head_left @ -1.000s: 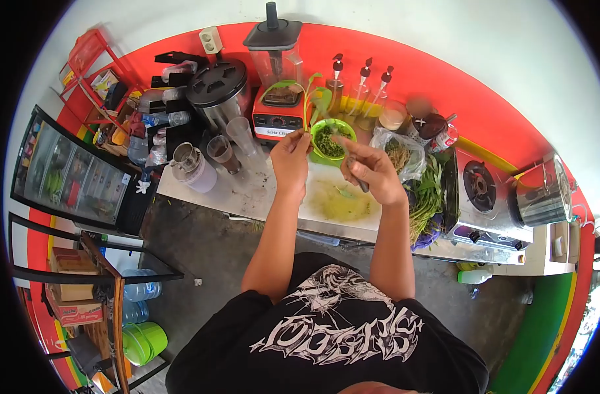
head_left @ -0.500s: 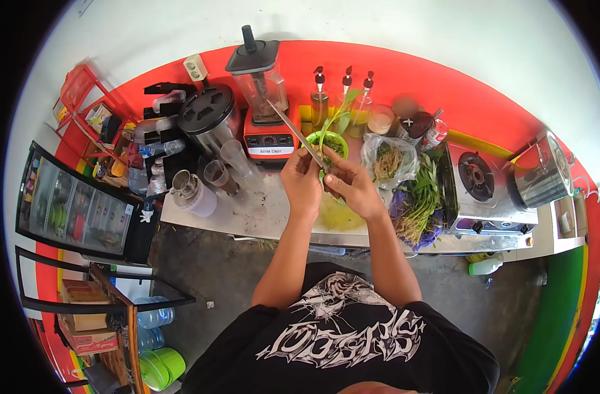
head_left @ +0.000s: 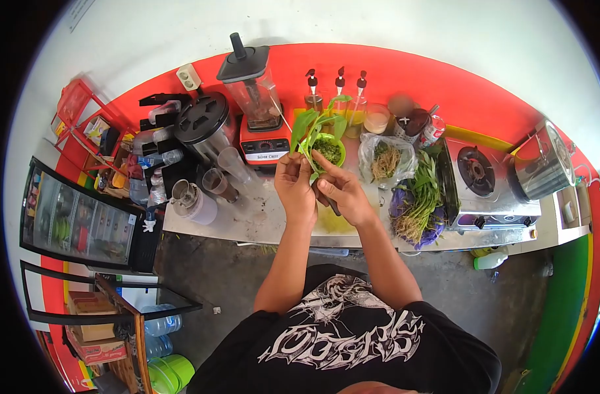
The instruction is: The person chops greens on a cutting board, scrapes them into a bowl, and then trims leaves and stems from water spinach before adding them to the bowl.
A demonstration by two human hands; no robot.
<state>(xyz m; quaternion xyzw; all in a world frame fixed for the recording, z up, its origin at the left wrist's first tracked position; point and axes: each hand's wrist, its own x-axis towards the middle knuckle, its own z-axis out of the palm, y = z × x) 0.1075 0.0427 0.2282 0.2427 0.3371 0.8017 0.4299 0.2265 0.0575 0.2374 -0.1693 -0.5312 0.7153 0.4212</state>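
My left hand (head_left: 295,187) is closed on a leafy green stem (head_left: 304,126), whose leaves stick up past the fingertips. A knife is gripped in my right hand (head_left: 345,192); its thin blade (head_left: 278,109) points up and left behind the leaves, and its dark handle shows below the palm. Both hands meet at the stem, fingertips close together. Just beyond them stands a bright green bowl (head_left: 343,154) holding chopped greens (head_left: 326,146). A yellowish-green board (head_left: 337,222) lies under my hands, partly covered by them.
To the right are a clear plastic bag of root ends (head_left: 386,162), a bundle of greens (head_left: 421,197) on purple plastic and a gas stove (head_left: 494,197). A blender (head_left: 265,146), plastic cups (head_left: 216,182) and a steel container (head_left: 207,125) stand left. Pump bottles (head_left: 357,111) line the back.
The knife blade has turned from lying flat across the stem to nearly edge-on. The leaves have swung left and spread out above my left hand.
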